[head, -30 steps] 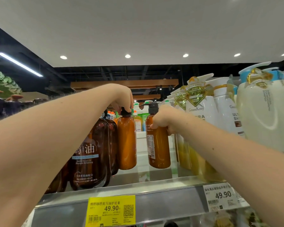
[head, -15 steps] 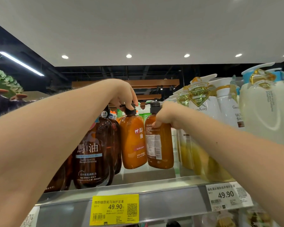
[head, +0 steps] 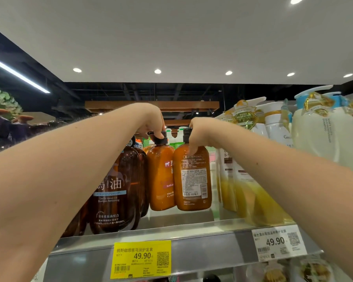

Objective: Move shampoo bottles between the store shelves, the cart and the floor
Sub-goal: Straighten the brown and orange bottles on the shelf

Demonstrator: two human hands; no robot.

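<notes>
Two orange pump bottles hang side by side just above the top shelf (head: 192, 228). My left hand (head: 151, 123) grips the black pump of the left orange bottle (head: 160, 176), whose front label with a white horse faces me. My right hand (head: 200, 133) grips the neck of the right orange bottle (head: 193, 178), whose back label faces me. Both bottles appear lifted off the shelf and touch each other.
Dark brown shampoo bottles (head: 114, 190) stand on the shelf to the left. White and yellow pump bottles (head: 253, 169) crowd the right side. A yellow price tag (head: 142, 259) and a white one (head: 277, 242) sit on the shelf's front rail.
Both orange bottles have come forward toward the shelf's front edge and closer together. My right hand has shifted from the bottle's shoulder up to its neck.
</notes>
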